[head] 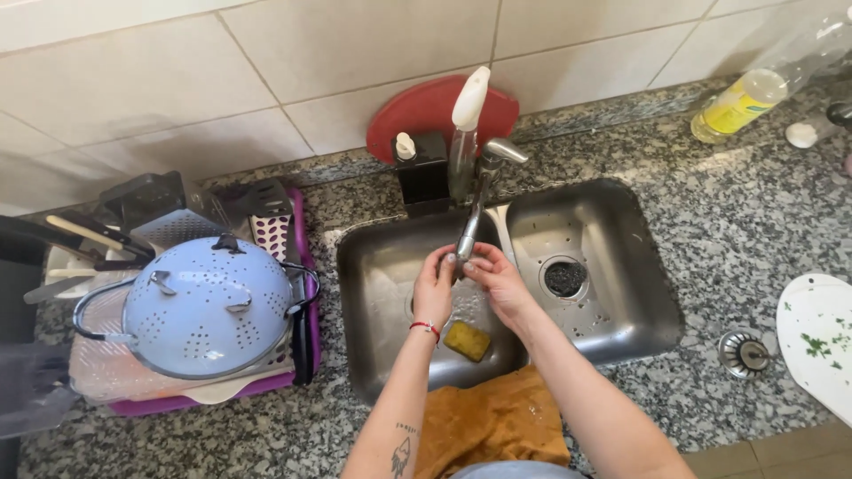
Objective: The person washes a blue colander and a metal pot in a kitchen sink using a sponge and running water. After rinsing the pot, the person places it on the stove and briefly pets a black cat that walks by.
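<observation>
My left hand [434, 282] and my right hand [498, 280] meet under the spout of the metal faucet [473, 213] over the left basin of the steel sink [382, 355]. The fingertips of both hands touch each other just below the spout. Neither hand holds an object that I can see. A red string bracelet circles my left wrist. A yellow sponge [467, 341] lies on the basin floor below the hands.
An upturned light blue colander [206, 307] tops a dish rack [213, 395] at the left, with utensils behind. A red board [417, 111], soap dispenser [417, 168], bottle [465, 124] stand behind the faucet. An orange cloth [497, 417] hangs at the front. A white cutting board [821, 341] and sink strainer [744, 351] lie right.
</observation>
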